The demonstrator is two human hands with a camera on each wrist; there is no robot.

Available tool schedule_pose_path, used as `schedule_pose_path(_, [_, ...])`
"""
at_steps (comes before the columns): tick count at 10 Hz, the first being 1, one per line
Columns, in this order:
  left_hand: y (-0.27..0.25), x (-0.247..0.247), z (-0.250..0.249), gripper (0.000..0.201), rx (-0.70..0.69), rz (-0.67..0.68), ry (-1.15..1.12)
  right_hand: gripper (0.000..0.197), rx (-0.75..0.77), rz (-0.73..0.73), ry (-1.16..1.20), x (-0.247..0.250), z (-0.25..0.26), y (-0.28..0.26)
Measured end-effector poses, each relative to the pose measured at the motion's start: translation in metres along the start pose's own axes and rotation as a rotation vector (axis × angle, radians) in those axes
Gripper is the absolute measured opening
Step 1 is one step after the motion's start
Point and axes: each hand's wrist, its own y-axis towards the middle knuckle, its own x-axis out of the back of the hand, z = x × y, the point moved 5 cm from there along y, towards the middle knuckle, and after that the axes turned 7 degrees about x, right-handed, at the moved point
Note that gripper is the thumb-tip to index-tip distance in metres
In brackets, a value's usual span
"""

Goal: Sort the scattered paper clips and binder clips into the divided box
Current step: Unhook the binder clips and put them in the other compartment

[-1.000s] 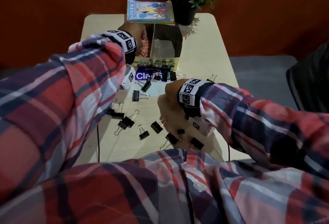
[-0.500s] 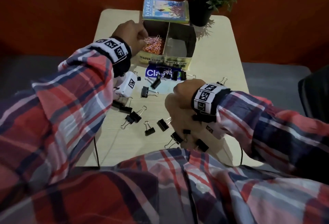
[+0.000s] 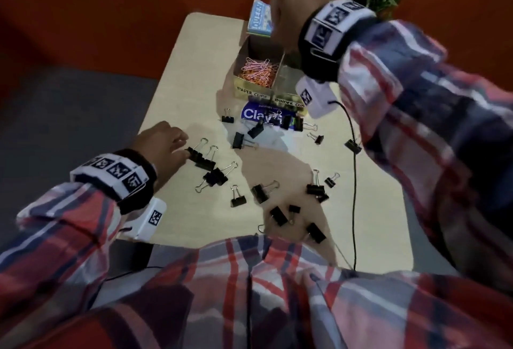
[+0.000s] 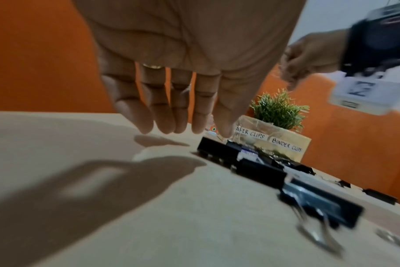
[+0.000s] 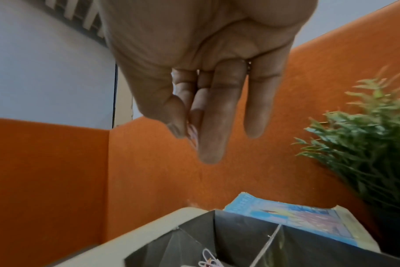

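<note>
Lying black and scattered across the middle and near part of the worktop (image 3: 177, 76), the binder clips await sorting, and the nearest of them, a binder clip (image 3: 194, 154) toward the left edge, sits just at the fingertips of the left hand (image 3: 163, 146). Its black body points toward that hand and its wire handles trail away toward the right edge, so the clip's long axis runs roughly crosswise to the worktop. Seen from the left wrist, the fingers (image 4: 162, 112) hang straight and relaxed, holding nothing, with the thumb tip hovering right over the clip's near end; whether it touches is unclear.

At the far edge stands the divided box (image 3: 251, 92), its left compartment heaped with pink paper clips (image 3: 256, 69), its right one, labelled for binder clips, largely hidden by the other wrist. The right hand (image 3: 288, 13) hangs over the box with thumb and fingers pinched on what looks like a small pink paper clip (image 5: 193, 135), blurred.

The left hand is plainly the nearer to the loose binder clips; a short reach rightward should close on this one.
</note>
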Motion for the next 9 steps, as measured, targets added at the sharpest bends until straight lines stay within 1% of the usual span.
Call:
schedule_pose_path(1, [-0.012,-0.007,0.002,0.029,-0.003,0.021,0.092,0.039,0.008,0.034,-0.056,-0.016,0.010,0.024])
schedule_pose_path(2, [-0.022,-0.009,-0.004,0.038,-0.029,0.035,0.109,0.036,0.017,0.060,-0.099,-0.040,0.012,0.034])
schedule_pose_path(3, [-0.031,-0.011,-0.010,0.050,-0.066,0.056,0.103,0.033,0.024,0.080,-0.115,-0.057,0.012,0.027])
schedule_pose_path(4, [-0.035,-0.012,-0.015,0.058,-0.091,0.068,0.076,0.029,-0.016,0.102,-0.109,-0.056,0.006,0.025])
schedule_pose_path(5, [-0.035,-0.014,-0.020,0.064,-0.103,0.082,0.076,0.032,-0.052,0.055,-0.096,-0.038,-0.005,0.004])
schedule_pose_path(6, [-0.033,-0.015,-0.026,0.071,-0.143,0.056,0.132,0.038,-0.099,0.011,-0.114,-0.017,-0.035,-0.036])
schedule_pose_path(7, [-0.028,-0.016,-0.033,0.084,-0.179,0.102,0.222,0.038,-0.174,0.132,-0.085,-0.025,-0.081,-0.092])
schedule_pose_path(8, [-0.025,-0.024,-0.042,0.091,-0.208,0.197,0.368,0.063,-0.261,0.468,-0.122,-0.067,-0.120,-0.149])
schedule_pose_path(9, [-0.029,-0.034,-0.053,0.093,-0.241,0.226,0.427,0.088,-0.279,0.643,-0.212,-0.107,-0.130,-0.185])
